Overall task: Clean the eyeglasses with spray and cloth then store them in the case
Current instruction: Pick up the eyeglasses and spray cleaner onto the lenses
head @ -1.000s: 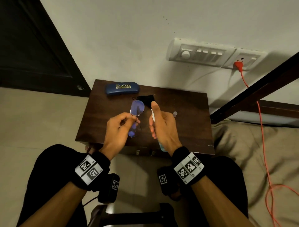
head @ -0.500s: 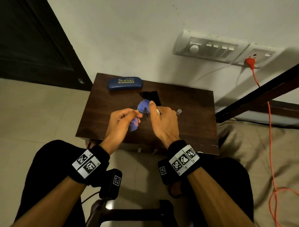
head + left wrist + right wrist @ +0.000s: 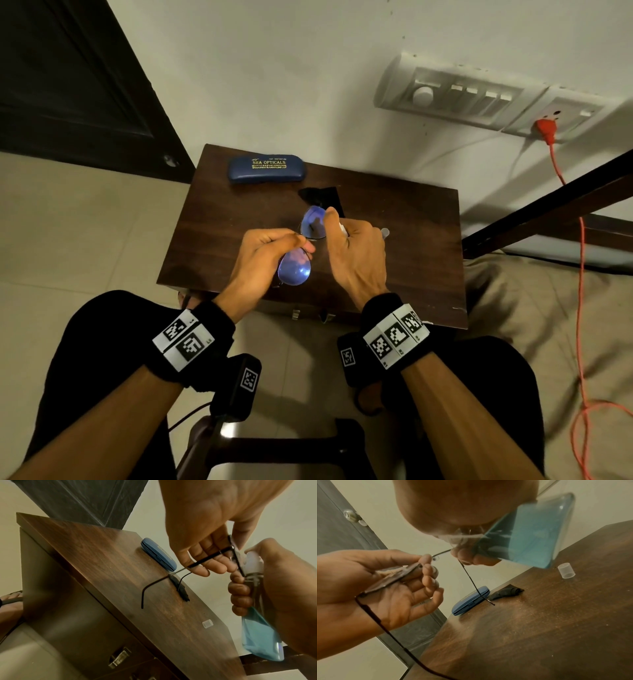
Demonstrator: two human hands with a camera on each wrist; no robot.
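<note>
One case (image 3: 266, 169) – gold "SHA OPTICALS" – on table (image 3: 394, 219).

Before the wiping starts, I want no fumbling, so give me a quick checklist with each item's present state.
1. Glasses held firm: ok, left hand pinches them at the frame, above the table.
2. Spray bottle aimed at a lens: ok, right hand grips it with the nozzle close to the upper lens.
3. Both lenses wet: cannot tell.
4. Cloth within reach: ok, lying free on the table beside the case.
5. Case ready for storing: not ok, it lies closed.
6. Bottle cap kept: ok, standing on the table.
</note>
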